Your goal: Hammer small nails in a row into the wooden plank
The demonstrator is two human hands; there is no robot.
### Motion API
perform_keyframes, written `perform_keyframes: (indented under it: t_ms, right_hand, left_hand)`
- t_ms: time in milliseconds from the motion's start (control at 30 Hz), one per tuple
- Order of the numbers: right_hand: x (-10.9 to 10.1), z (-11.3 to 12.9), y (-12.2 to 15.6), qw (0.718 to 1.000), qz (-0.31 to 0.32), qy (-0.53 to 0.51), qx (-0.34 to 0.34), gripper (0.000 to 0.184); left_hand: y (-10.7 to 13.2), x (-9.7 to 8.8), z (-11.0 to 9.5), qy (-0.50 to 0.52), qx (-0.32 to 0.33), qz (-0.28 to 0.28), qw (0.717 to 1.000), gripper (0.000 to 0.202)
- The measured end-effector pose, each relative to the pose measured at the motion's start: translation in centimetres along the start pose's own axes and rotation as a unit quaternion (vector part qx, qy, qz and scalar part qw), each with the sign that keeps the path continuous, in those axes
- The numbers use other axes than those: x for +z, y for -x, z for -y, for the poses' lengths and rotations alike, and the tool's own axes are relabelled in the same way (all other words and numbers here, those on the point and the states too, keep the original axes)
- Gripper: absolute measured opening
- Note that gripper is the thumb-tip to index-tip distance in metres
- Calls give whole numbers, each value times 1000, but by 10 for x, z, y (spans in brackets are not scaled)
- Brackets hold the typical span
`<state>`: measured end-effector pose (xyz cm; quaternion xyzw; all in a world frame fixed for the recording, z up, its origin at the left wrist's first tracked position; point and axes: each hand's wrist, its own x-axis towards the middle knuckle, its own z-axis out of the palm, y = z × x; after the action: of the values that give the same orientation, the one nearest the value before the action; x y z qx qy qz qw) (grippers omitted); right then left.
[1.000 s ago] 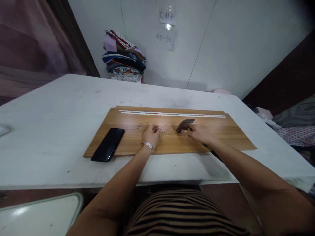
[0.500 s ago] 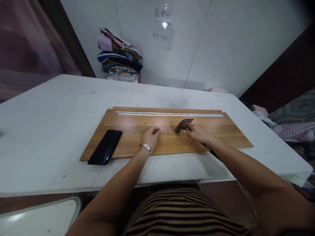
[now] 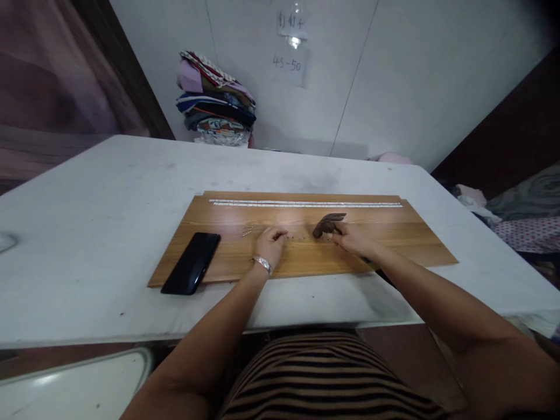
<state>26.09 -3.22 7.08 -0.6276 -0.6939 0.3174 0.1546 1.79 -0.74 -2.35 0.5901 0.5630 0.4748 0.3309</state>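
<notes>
A wooden board (image 3: 394, 239) lies on the white table (image 3: 87, 233). My right hand (image 3: 352, 238) is closed round the handle of a dark claw hammer (image 3: 328, 223), whose head rests on the board. My left hand (image 3: 271, 244), with a silver bracelet at the wrist, rests on the board with its fingers pinched together at a small nail I can barely make out. A short row of nails (image 3: 301, 237) stands in the board between the two hands. A few loose nails (image 3: 247, 231) lie just left of my left hand.
A black phone (image 3: 191, 270) lies on the board's left end. A white measuring strip (image 3: 306, 203) runs along the board's far edge. A pile of folded cloth (image 3: 216, 108) sits against the wall behind the table. A white chair (image 3: 70, 385) stands at lower left.
Both hands and the hammer stay where they were on the board; only the camera view has shifted slightly.
</notes>
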Motion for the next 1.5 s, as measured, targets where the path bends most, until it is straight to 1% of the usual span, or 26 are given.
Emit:
perform_keyframes:
  t_ms: [267, 400, 500, 733, 900, 1000, 1133, 1233, 1333, 1500]
  right_hand:
    - [2, -3, 0, 1000, 14, 0, -14, 19]
    - [1, 0, 0, 1000, 3, -5, 4, 19]
    - [1, 2, 0, 1000, 7, -4, 15, 19]
    - [0, 0, 0, 1000, 14, 0, 18, 20]
    - [0, -3, 0, 1000, 14, -3, -3, 21]
    - [1, -4, 0, 1000, 15, -1, -18, 23]
    - [0, -3, 0, 1000, 8, -3, -7, 25]
    - [-1, -2, -1, 1000, 2, -3, -9, 23]
    - [-1, -2, -2, 1000, 6, -6, -21, 21]
    - [1, -3, -1, 1000, 6, -5, -22, 22]
  left_hand:
    - [0, -2, -2, 1, 1, 6, 1000, 16]
    - [0, -1, -2, 10, -19, 5, 1000, 15]
    - [0, 1, -1, 20, -42, 0, 999, 16]
    - [1, 1, 0, 6, -57, 19, 998, 27]
    - [3, 2, 0, -25, -48, 19, 998, 27]
    - [3, 3, 1, -25, -42, 22, 999, 29]
    - [3, 4, 2, -11, -28, 9, 1000, 29]
    - [4, 4, 2, -13, -15, 1, 1000, 28]
    - [5, 2, -2, -47, -8, 15, 999, 29]
    - [7, -1, -9, -105, 0, 44, 993, 29]
